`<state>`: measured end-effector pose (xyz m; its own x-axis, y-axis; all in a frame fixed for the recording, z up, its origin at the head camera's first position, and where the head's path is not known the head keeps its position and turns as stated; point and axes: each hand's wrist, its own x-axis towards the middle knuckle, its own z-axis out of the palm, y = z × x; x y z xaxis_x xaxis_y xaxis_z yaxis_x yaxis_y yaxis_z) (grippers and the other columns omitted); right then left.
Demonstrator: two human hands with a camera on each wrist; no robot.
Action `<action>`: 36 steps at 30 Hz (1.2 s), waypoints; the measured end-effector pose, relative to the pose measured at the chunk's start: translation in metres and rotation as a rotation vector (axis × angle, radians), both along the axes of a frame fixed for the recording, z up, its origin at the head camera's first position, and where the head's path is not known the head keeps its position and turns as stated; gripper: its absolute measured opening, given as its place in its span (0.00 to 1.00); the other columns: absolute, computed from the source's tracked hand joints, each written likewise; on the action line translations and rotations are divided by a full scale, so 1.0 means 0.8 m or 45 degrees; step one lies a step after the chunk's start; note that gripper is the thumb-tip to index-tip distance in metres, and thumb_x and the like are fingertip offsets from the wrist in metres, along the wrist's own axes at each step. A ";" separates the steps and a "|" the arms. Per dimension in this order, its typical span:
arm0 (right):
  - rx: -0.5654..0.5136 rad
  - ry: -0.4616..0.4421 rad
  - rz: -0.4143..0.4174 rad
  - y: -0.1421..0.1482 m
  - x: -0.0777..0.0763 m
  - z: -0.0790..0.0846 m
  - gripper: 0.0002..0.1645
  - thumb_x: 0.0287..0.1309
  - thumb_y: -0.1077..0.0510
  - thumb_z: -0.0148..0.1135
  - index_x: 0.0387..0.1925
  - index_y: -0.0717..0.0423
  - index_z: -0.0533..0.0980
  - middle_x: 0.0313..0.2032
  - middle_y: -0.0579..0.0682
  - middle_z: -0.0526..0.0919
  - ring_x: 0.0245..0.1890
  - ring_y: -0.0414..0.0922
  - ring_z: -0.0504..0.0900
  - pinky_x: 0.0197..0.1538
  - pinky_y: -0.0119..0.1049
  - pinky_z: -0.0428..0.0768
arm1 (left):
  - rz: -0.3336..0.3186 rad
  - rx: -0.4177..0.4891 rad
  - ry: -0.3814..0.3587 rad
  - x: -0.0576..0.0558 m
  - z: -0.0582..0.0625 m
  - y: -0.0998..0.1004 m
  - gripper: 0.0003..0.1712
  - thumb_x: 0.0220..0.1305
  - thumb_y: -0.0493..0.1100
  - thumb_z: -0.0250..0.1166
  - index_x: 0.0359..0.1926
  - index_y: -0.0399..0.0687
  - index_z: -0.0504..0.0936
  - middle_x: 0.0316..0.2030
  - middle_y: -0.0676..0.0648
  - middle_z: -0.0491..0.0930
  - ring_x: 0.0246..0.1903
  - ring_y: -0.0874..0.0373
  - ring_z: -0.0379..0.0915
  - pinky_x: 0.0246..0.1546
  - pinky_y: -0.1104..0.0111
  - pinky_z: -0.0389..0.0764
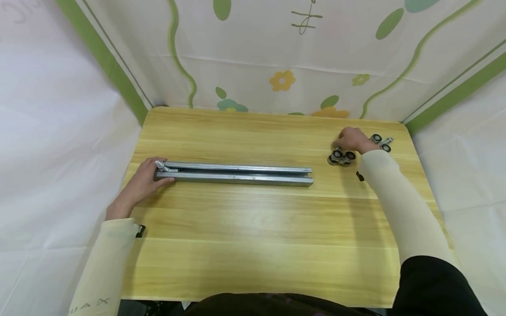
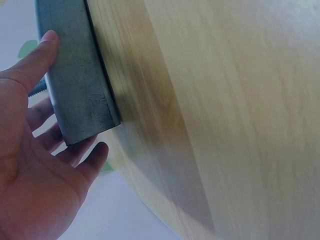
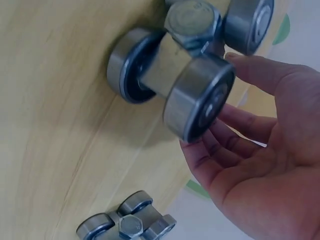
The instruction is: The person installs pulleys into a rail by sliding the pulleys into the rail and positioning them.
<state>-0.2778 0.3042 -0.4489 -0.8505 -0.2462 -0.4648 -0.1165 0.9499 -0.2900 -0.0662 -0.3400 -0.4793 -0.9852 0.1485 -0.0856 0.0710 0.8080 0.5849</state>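
Observation:
A grey metal channel rail (image 1: 237, 177) with a slot along its top lies across the table. My left hand (image 1: 144, 177) grips its left end, the thumb on the near side and fingers on the far side. A threaded bolt (image 1: 161, 166) sticks up from the slot beside that hand; what it joins inside is mostly hidden. At the right, my right hand (image 1: 352, 139) holds a roller trolley (image 3: 200, 95), a steel body with several wheels and a hex bolt head. Thumb and fingertips pinch its far side, partly hidden. A second roller trolley (image 1: 381, 142) lies just right of that hand.
The wooden table (image 1: 253, 245) has a back edge against a white printed cloth (image 1: 245, 48). White cloth walls also stand at the left and right sides. The person's body is at the front edge.

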 end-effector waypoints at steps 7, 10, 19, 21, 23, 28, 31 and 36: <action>-0.073 0.068 -0.015 -0.003 0.000 -0.011 0.33 0.69 0.58 0.62 0.08 0.46 0.62 0.09 0.39 0.55 0.12 0.38 0.51 0.23 0.35 0.62 | -0.001 0.001 0.000 0.000 0.001 -0.001 0.41 0.67 0.41 0.76 0.70 0.24 0.66 0.69 0.21 0.63 0.70 0.23 0.56 0.70 0.32 0.59; -0.059 0.089 -0.016 -0.006 -0.001 -0.012 0.33 0.68 0.59 0.60 0.08 0.46 0.60 0.10 0.39 0.53 0.14 0.38 0.50 0.23 0.35 0.61 | 0.000 0.003 0.006 0.001 -0.001 -0.001 0.41 0.67 0.41 0.76 0.70 0.24 0.66 0.69 0.21 0.63 0.70 0.23 0.57 0.70 0.32 0.59; -0.042 0.108 0.000 -0.010 0.002 -0.008 0.27 0.64 0.65 0.49 0.10 0.46 0.57 0.12 0.40 0.50 0.17 0.39 0.46 0.23 0.33 0.56 | 0.009 0.007 -0.001 0.002 -0.001 -0.001 0.41 0.67 0.42 0.76 0.71 0.25 0.66 0.69 0.22 0.63 0.70 0.23 0.56 0.71 0.32 0.59; -0.050 0.108 -0.006 -0.010 0.002 -0.007 0.28 0.65 0.65 0.50 0.10 0.46 0.58 0.12 0.40 0.51 0.16 0.39 0.47 0.23 0.33 0.55 | 0.010 0.009 0.001 0.002 0.000 0.000 0.41 0.67 0.42 0.76 0.71 0.25 0.66 0.69 0.22 0.63 0.70 0.23 0.57 0.71 0.32 0.59; -0.066 0.103 -0.017 -0.009 0.003 -0.005 0.29 0.67 0.64 0.51 0.09 0.46 0.59 0.12 0.40 0.52 0.16 0.39 0.47 0.23 0.33 0.55 | 0.009 0.012 0.005 0.002 0.001 0.000 0.41 0.67 0.41 0.76 0.70 0.24 0.66 0.69 0.22 0.63 0.70 0.23 0.57 0.71 0.32 0.59; -0.096 0.125 -0.017 -0.006 0.003 -0.004 0.28 0.69 0.62 0.54 0.09 0.52 0.68 0.10 0.41 0.58 0.14 0.38 0.50 0.23 0.33 0.59 | 0.011 0.020 0.017 0.002 0.002 0.001 0.40 0.67 0.40 0.76 0.70 0.23 0.66 0.68 0.22 0.63 0.70 0.23 0.57 0.70 0.32 0.59; -0.085 0.177 -0.008 -0.003 0.003 -0.003 0.21 0.66 0.62 0.55 0.16 0.61 0.79 0.10 0.44 0.68 0.14 0.39 0.57 0.26 0.38 0.67 | 0.006 0.022 0.021 0.002 0.002 0.002 0.40 0.67 0.40 0.76 0.70 0.23 0.66 0.68 0.21 0.63 0.69 0.23 0.57 0.70 0.32 0.59; -0.059 0.256 0.000 0.000 0.008 0.003 0.17 0.64 0.61 0.57 0.40 0.72 0.86 0.29 0.63 0.89 0.25 0.54 0.81 0.44 0.57 0.82 | 0.007 0.023 0.017 0.002 0.002 0.001 0.40 0.67 0.40 0.76 0.70 0.24 0.66 0.69 0.21 0.63 0.70 0.23 0.57 0.70 0.32 0.59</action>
<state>-0.2717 0.3043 -0.4468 -0.9251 -0.2636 -0.2734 -0.1768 0.9361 -0.3042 -0.0643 -0.3389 -0.4780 -0.9870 0.1444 -0.0698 0.0744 0.7978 0.5984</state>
